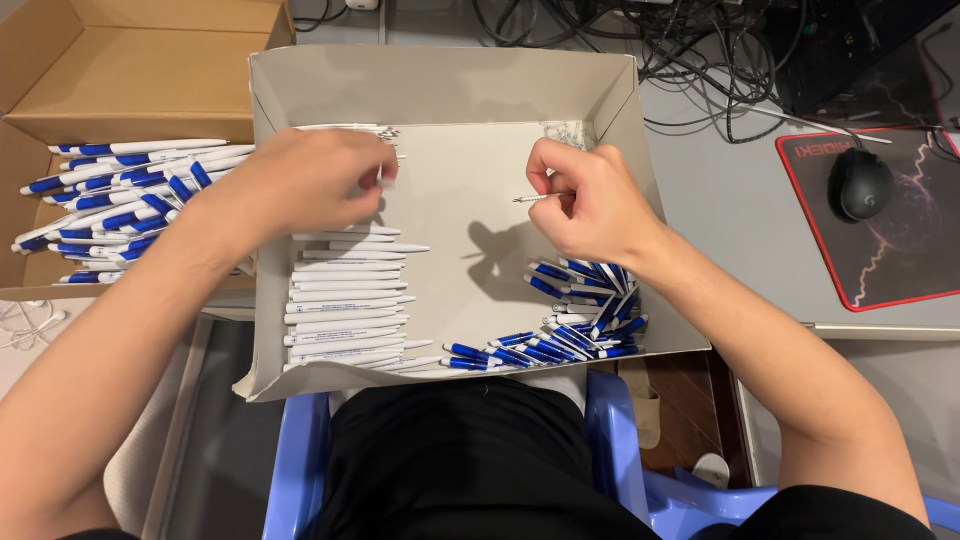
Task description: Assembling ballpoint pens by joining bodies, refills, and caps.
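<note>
Over the grey tray (300, 90) on the lap, head view: the left hand (300, 180) at 11 o'clock pinches closed on a white pen barrel (385, 178) above the stacked white barrels (345, 300). The right hand (585, 195) at 1 o'clock grips a thin refill (530, 199), its tip pointing left. Blue caps (570, 320) lie at 5 o'clock. This looks like pen assembly; next the refill needs lining up with the barrel's open end.

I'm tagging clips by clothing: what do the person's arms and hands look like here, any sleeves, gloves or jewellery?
Both arms are bare up to the frame edge, with no sleeves in view. The left hand and right hand wear no gloves, and no rings, watch or bracelet show.
</note>
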